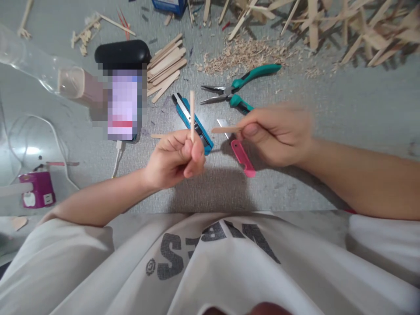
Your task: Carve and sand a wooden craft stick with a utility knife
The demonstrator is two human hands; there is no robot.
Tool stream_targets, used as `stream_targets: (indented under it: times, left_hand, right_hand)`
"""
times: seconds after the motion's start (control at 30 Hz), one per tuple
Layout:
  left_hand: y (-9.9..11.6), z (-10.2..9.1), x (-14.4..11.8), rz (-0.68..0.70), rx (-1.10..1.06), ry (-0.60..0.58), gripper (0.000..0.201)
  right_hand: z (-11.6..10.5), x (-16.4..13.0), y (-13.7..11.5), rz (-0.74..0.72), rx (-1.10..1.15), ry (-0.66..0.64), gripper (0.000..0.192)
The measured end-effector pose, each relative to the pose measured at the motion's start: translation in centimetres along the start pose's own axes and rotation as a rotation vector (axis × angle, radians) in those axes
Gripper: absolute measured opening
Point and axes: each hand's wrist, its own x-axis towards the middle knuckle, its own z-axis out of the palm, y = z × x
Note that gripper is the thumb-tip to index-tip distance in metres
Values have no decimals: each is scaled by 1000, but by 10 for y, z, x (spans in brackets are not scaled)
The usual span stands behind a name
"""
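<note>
My left hand (177, 157) is closed around a thin wooden stick (192, 113) that points up and away from me. Between thumb and fingers, my right hand (275, 133) pinches a flat popsicle stick (225, 130), its rounded end aimed at the left hand. Under the hands on the table lies a blue utility knife (185, 111), partly covered by the left hand and its stick. A pink folding knife (243, 157) with its blade out rests below the right hand. Just beyond are green-handled needle-nose pliers (226, 91), their jaws apart.
Loose popsicle sticks (167, 65) lie in a stack beside a black case (122, 53) and a blurred phone (123, 105). Farther back are wood shavings (243, 57) and a heap of sticks (348, 26). A clear bottle (49, 72) and a purple adapter (38, 189) are on the left.
</note>
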Motion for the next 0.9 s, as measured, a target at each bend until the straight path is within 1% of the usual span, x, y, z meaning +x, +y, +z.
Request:
stream_targets:
  times: [0.1, 0.2, 0.3, 0.4, 0.5, 0.6, 0.7, 0.8, 0.9]
  left_hand:
    - [-8, -3, 1, -56, -7, -7, 54]
    - [-13, -2, 1, -102, 23, 28, 58]
    - [-13, 0, -1, -107, 47, 74, 55]
    - [-11, 2, -3, -95, 32, 78, 55]
    - [-9, 3, -4, -124, -2, 98, 58]
    - [-6, 2, -3, -212, -52, 86, 57]
    - [-3, 1, -2, -280, -111, 62, 56]
    - [-1, 0, -1, -311, -162, 39, 60]
    - [0, 0, -1, -316, -168, 40, 63]
  right_hand:
    - [6, 0, -1, -59, 85, -9, 50]
    - [11, -1, -4, -39, 104, -53, 48]
    - [12, -2, -6, -73, 78, -64, 49]
    - [12, -3, -6, -99, 63, -62, 46]
    - [12, -3, -5, -84, 60, -40, 42]
    - [14, -4, -9, -69, 57, -12, 39]
    - [17, -5, -18, -1, 46, -12, 39]
    - [21, -6, -26, 66, 46, -19, 37]
    - [22, -6, -31, 90, 73, -19, 35]
